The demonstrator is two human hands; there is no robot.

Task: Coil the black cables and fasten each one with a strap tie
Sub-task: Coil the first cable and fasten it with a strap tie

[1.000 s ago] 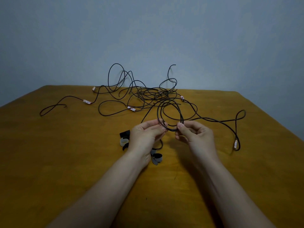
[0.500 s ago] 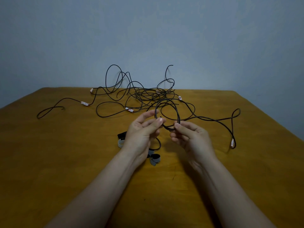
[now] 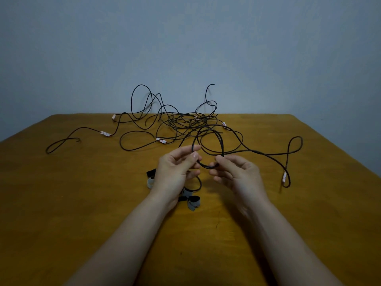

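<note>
Black coil (image 3: 207, 166) is up over the table's (image 3: 82, 203) middle. My left hand (image 3: 177, 170) pinches its left side with thumb and forefinger, my right hand (image 3: 237, 174) pinches its lower right. The coil's tail trails toward the right edge. Loose cables (image 3: 185, 120) tangle by the far edge, strands impossible to separate. Straps (image 3: 193, 202) are half hidden behind my left hand, count unclear.

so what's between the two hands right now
Only the lower arc of the coil, pinched by the left hand and right hand; the head view shows it.
</note>
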